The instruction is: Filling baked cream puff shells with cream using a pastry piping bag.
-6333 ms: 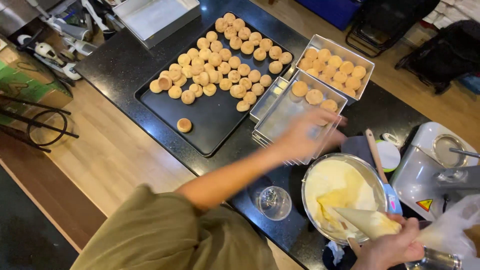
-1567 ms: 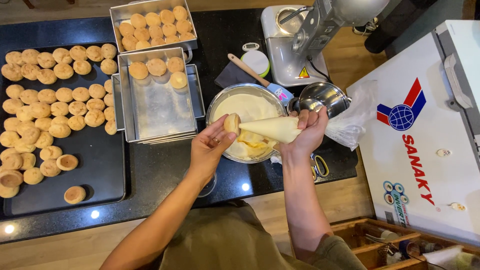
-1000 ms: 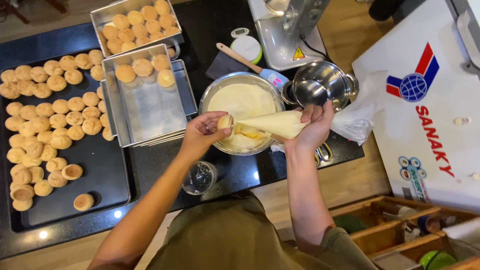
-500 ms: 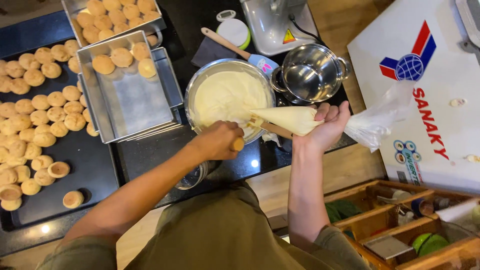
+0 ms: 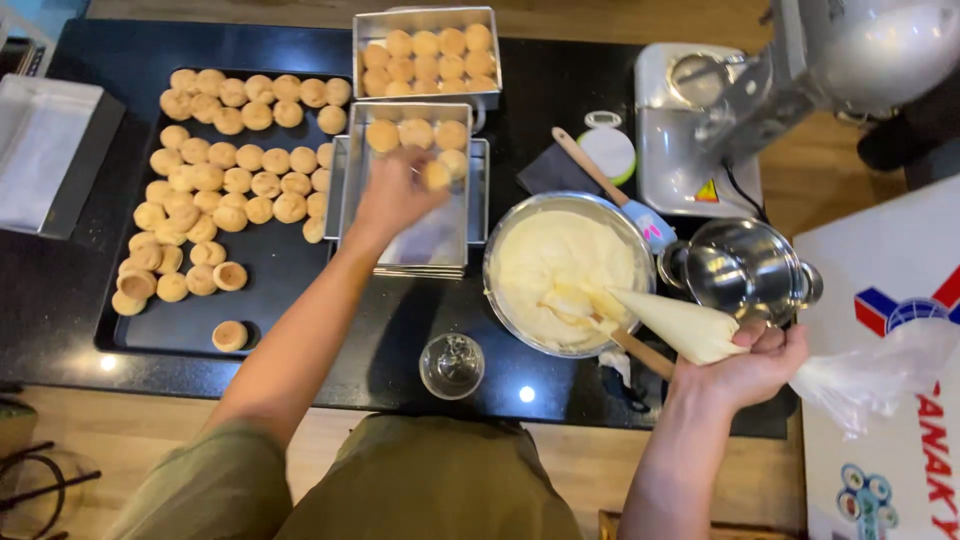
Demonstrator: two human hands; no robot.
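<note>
In the head view, the left hand (image 5: 395, 195) was extended over the rectangular metal pan (image 5: 415, 185), its fingers closed lightly round one small round pastry shell (image 5: 436, 176), which was held just above the pan floor beside the row of shells already set along the pan's far end. The right hand (image 5: 745, 365) was wrapped round the wide end of the cream-filled piping bag (image 5: 680, 325), closed firmly on it, with the tip pointing toward the steel bowl of cream (image 5: 568, 272) and lying over its near rim. A second pan (image 5: 425, 50), full of shells, stood just beyond the first, and the black tray (image 5: 270, 270) to the left carried many unfilled shells in loose rows. To carry out the placing step well, the shell should be lowered level and set touching its neighbours, so that the row remains tight and the open pan floor is kept for further pieces. Finger pressure should be kept light, since a filled shell would probably crush or leak under a hard pinch. The bag should be kept gripped shut at the wide end, tip resting over the bowl, so that any drip would fall into the cream and not onto the dark counter (image 5: 560, 100). A small glass (image 5: 452, 365) stood near the counter's front edge, close to the left forearm's path, and should be cleared on withdrawal.
</note>
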